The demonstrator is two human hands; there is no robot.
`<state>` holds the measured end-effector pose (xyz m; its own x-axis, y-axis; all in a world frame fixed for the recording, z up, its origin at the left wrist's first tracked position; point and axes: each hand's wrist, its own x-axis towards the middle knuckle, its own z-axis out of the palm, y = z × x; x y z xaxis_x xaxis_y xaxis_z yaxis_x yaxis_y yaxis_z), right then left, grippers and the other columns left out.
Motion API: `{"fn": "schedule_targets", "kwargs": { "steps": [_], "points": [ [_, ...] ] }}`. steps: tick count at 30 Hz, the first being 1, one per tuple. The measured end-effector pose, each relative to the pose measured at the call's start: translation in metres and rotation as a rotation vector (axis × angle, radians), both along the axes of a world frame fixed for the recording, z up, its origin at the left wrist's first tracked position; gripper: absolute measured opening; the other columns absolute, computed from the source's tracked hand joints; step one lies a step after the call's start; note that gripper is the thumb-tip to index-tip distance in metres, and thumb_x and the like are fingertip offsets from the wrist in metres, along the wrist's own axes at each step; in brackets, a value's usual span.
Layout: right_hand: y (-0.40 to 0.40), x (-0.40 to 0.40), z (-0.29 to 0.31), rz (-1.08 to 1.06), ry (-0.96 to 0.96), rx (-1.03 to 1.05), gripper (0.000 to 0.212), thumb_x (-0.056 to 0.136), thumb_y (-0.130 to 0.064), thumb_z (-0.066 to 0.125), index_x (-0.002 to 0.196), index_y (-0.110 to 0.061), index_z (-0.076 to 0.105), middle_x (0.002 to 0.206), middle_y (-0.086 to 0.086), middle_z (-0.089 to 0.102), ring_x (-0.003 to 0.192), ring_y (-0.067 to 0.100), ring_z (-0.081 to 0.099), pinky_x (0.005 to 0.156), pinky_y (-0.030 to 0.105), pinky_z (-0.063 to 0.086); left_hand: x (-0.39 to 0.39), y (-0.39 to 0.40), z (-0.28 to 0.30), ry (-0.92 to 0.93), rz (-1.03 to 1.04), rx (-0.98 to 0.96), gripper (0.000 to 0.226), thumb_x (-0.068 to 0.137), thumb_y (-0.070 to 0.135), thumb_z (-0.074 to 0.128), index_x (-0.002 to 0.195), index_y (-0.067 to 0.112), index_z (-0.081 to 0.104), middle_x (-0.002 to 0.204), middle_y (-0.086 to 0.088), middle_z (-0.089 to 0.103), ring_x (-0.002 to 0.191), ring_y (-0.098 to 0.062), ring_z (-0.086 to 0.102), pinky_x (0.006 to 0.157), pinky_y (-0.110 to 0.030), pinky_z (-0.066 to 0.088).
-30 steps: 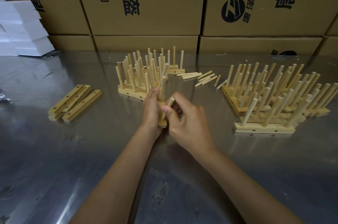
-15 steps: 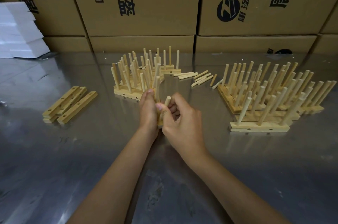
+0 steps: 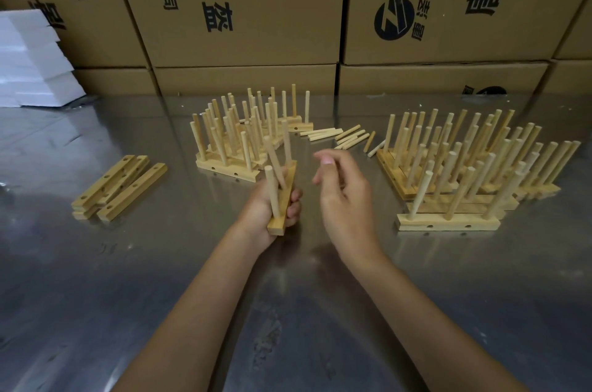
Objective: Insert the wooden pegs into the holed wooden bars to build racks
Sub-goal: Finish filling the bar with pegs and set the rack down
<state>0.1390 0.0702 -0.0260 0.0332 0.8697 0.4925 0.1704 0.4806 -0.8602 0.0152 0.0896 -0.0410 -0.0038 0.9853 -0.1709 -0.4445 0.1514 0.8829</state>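
Observation:
My left hand (image 3: 272, 209) grips a holed wooden bar (image 3: 282, 199) just above the steel table, and three pegs (image 3: 272, 193) stand in it. My right hand (image 3: 342, 196) hovers just right of the bar with loosely curled fingers and holds nothing. Loose pegs (image 3: 342, 137) lie on the table behind my hands. Bare holed bars (image 3: 118, 186) lie in a small pile at the left. Finished racks stand in two groups, one behind my left hand (image 3: 237, 142) and one at the right (image 3: 464, 174).
Stacked cardboard boxes (image 3: 256, 7) wall off the far edge of the steel table (image 3: 160, 295). White foam blocks (image 3: 28, 61) sit at the back left.
My right hand has let go of the peg it was pushing into the bar and drawn away to the right. The bar now carries that peg, held by my left hand alone.

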Motion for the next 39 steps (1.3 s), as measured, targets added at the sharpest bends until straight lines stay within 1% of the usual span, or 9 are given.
{"fn": "schedule_targets", "kwargs": {
  "steps": [4, 6, 9, 15, 21, 26, 30, 34, 39],
  "points": [
    [0.024, 0.019, -0.005, 0.011, -0.264, -0.066, 0.036, 0.102, -0.02, 0.05, 0.137, -0.02, 0.054, 0.105, -0.001, 0.057, 0.09, 0.003, 0.052, 0.082, 0.021, 0.041, 0.005, -0.001, -0.002, 0.082, -0.189, -0.047, 0.029, 0.108, 0.034, 0.033, 0.098, 0.011, 0.047, 0.055, -0.003, 0.044, 0.031, -0.01, 0.038, 0.033, -0.012, 0.025],
    [0.029, 0.024, -0.005, 0.039, -0.338, -0.008, 0.03, 0.1, -0.016, 0.053, 0.128, -0.013, 0.06, 0.096, 0.004, 0.055, 0.089, 0.014, 0.051, 0.081, 0.029, 0.044, 0.007, -0.002, -0.002, 0.123, -0.264, -0.059, 0.026, 0.107, 0.036, 0.034, 0.113, 0.014, 0.047, 0.056, -0.004, 0.045, 0.031, -0.011, 0.039, 0.033, -0.012, 0.027],
    [0.031, 0.026, -0.011, 0.032, -0.335, 0.028, 0.013, 0.098, -0.009, 0.054, 0.096, -0.001, 0.064, 0.088, 0.009, 0.062, 0.087, 0.023, 0.056, 0.078, 0.04, 0.047, 0.009, -0.003, -0.002, 0.185, -0.328, -0.072, 0.033, 0.107, 0.037, 0.036, 0.098, 0.007, 0.046, 0.055, -0.004, 0.047, 0.03, -0.011, 0.039, 0.032, -0.013, 0.028],
    [0.026, 0.024, -0.015, -0.021, -0.319, 0.02, 0.014, 0.096, -0.004, 0.055, 0.084, 0.0, 0.061, 0.075, 0.007, 0.063, 0.071, 0.018, 0.057, 0.061, 0.02, 0.039, 0.009, -0.005, -0.005, 0.208, -0.352, -0.105, 0.033, 0.107, 0.038, 0.036, 0.097, 0.009, 0.049, 0.056, -0.002, 0.049, 0.032, -0.009, 0.041, 0.03, -0.015, 0.03],
    [0.028, 0.021, -0.018, -0.04, -0.313, 0.009, 0.015, 0.094, -0.005, 0.057, 0.081, 0.002, 0.062, 0.07, 0.009, 0.062, 0.066, 0.022, 0.057, 0.059, 0.028, 0.04, 0.011, -0.003, -0.006, 0.335, -0.322, -0.082, 0.034, 0.106, 0.034, 0.043, 0.088, 0.007, 0.052, 0.051, -0.002, 0.05, 0.032, -0.011, 0.041, 0.032, -0.016, 0.03],
    [0.029, 0.018, -0.021, -0.054, -0.285, 0.008, 0.014, 0.096, -0.009, 0.058, 0.091, -0.002, 0.068, 0.079, 0.008, 0.067, 0.071, 0.019, 0.06, 0.065, 0.031, 0.047, 0.01, -0.001, -0.006, 0.271, -0.294, -0.098, 0.034, 0.106, 0.032, 0.043, 0.087, 0.005, 0.051, 0.052, -0.004, 0.05, 0.032, -0.011, 0.04, 0.032, -0.017, 0.03],
    [0.027, 0.022, -0.017, -0.012, -0.186, -0.098, 0.03, 0.097, -0.011, 0.056, 0.127, -0.016, 0.062, 0.081, -0.002, 0.061, 0.071, 0.006, 0.056, 0.071, 0.023, 0.048, 0.009, 0.0, -0.003, 0.124, -0.251, -0.131, 0.029, 0.108, 0.028, 0.036, 0.089, 0.009, 0.047, 0.054, -0.002, 0.045, 0.031, -0.008, 0.035, 0.029, -0.015, 0.027],
    [0.018, 0.036, -0.004, 0.293, -0.217, -0.163, 0.04, 0.087, 0.005, 0.059, 0.118, -0.02, 0.063, 0.073, -0.011, 0.057, 0.062, -0.002, 0.052, 0.063, 0.013, 0.042, 0.008, 0.002, -0.001, 0.054, -0.172, -0.149, 0.029, 0.109, 0.026, 0.032, 0.09, 0.01, 0.046, 0.051, -0.002, 0.044, 0.029, -0.007, 0.034, 0.028, -0.014, 0.027],
    [0.01, 0.025, 0.0, 0.382, -0.202, -0.141, 0.01, 0.096, -0.013, 0.062, 0.102, -0.011, 0.07, 0.09, -0.002, 0.072, 0.076, 0.006, 0.067, 0.074, 0.022, 0.055, 0.009, -0.005, 0.0, 0.116, -0.134, -0.051, 0.032, 0.107, 0.019, 0.032, 0.089, 0.005, 0.055, 0.052, -0.002, 0.047, 0.033, -0.008, 0.039, 0.033, -0.015, 0.027]
  ]
}}
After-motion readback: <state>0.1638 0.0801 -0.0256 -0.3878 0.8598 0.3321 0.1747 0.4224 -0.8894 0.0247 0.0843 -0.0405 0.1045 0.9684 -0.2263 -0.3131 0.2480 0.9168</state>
